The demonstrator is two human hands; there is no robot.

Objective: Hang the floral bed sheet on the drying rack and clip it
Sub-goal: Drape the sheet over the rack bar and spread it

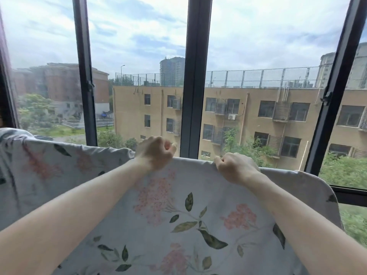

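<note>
The floral bed sheet [178,215], pale grey with pink blossoms and green leaves, hangs over a bar that it hides completely, filling the lower half of the view. My left hand [154,153] reaches over the sheet's top fold near the middle, fingers curled around it. Something small and pinkish shows between its thumb and fingers; I cannot tell what it is. My right hand [235,168] pinches the same top fold a little to the right, knuckles up. No clip is plainly visible. The drying rack itself is hidden under the cloth.
Directly behind the sheet stands a large window with dark frames [195,76]. A tan building [248,116], trees and sky lie outside. The sheet's right end [321,187] curves down beside the window sill.
</note>
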